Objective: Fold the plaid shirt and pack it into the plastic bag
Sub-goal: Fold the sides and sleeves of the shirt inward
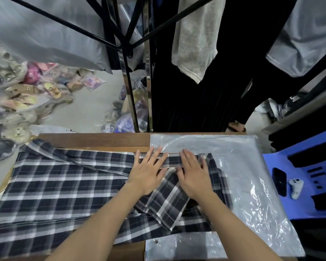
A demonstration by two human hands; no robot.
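Plaid shirt (55, 185): one, lying on one wooden table (94, 140). Hands: two, left hand (148, 173) and right hand (193, 176), both pressing flat on it. Clear plastic bag (252, 176): one lying alongside; whether the punched sheet (183, 247) at the near edge is a second is unclear. Blue plastic stool (271, 162): one, carrying one black phone (279, 181) and one white controller (295, 187)

Cramped spot. Brown wooden table (94, 140) up front, pale grey floor (94, 106) behind. Black metal rack (123, 46) stands past the table, a long black garment (192, 95) and a grey top (196, 38) hanging right of it. Heap of bagged sandals (19, 95) on the floor at left. Blue plastic chair (269, 162) on the right with 1 black phone (279, 180) on it.
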